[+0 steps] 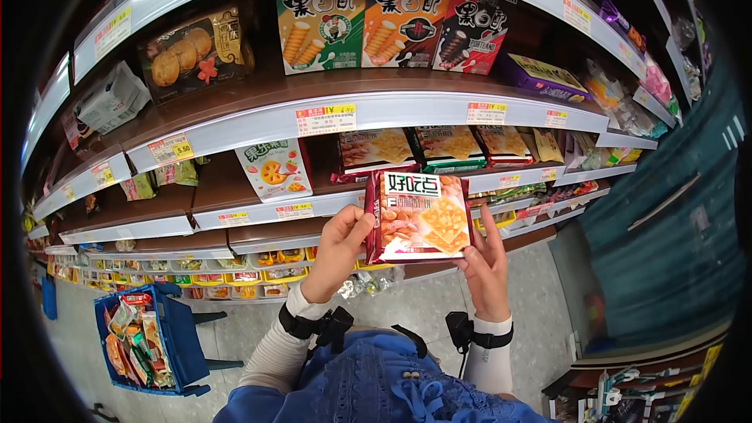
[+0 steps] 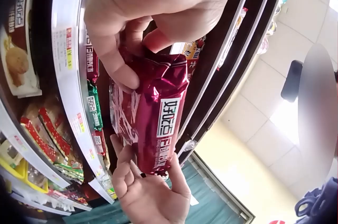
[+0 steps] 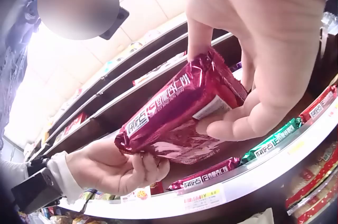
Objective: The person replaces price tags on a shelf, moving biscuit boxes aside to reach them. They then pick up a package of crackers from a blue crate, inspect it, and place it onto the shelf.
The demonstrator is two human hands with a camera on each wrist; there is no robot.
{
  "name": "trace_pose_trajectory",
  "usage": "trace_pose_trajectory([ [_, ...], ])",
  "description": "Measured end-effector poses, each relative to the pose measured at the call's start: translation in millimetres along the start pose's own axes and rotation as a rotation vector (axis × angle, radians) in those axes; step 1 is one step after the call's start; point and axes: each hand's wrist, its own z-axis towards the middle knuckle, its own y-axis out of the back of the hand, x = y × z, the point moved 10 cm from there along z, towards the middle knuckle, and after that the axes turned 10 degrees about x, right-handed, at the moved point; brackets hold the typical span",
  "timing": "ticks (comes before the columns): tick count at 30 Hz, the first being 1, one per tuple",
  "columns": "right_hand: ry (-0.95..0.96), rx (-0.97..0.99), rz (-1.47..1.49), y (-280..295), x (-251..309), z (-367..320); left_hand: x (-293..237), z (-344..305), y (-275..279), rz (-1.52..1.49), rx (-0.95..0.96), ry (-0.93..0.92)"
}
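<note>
Both hands hold up a dark red packet of biscuits (image 1: 423, 215) in front of the shelves, its front printed with square crackers and nuts. My left hand (image 1: 338, 251) grips the left end, thumb over the front edge and fingers behind. At the lower right corner, my right hand (image 1: 487, 270) pinches the packet between its thumb and fingers. The packet's side with white lettering (image 2: 163, 124) shows in the left wrist view. From the right wrist, the packet (image 3: 174, 108) appears tilted, with the left hand (image 3: 124, 168) supporting its far end.
Similar packets (image 1: 376, 147) lie on the shelf behind, beside a white box (image 1: 274, 171). Tall snack boxes (image 1: 323, 23) stand on the shelf above. A blue basket (image 1: 188, 345) full of packaged snacks stands at lower left. Teal curtain (image 1: 666, 227) hangs at the right.
</note>
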Motion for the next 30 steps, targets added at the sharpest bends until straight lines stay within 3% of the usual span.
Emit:
trace_pose_trajectory([
  [7, 0.008, 0.014, -0.003, -7.3, -13.7, 13.4, -12.9, -5.9, 19.6, 0.193, -0.04, -0.06],
  [30, 0.095, 0.032, -0.182, -16.9, -6.8, 9.8, -19.9, -2.3, 16.6, 0.161, 0.078, -0.101],
])
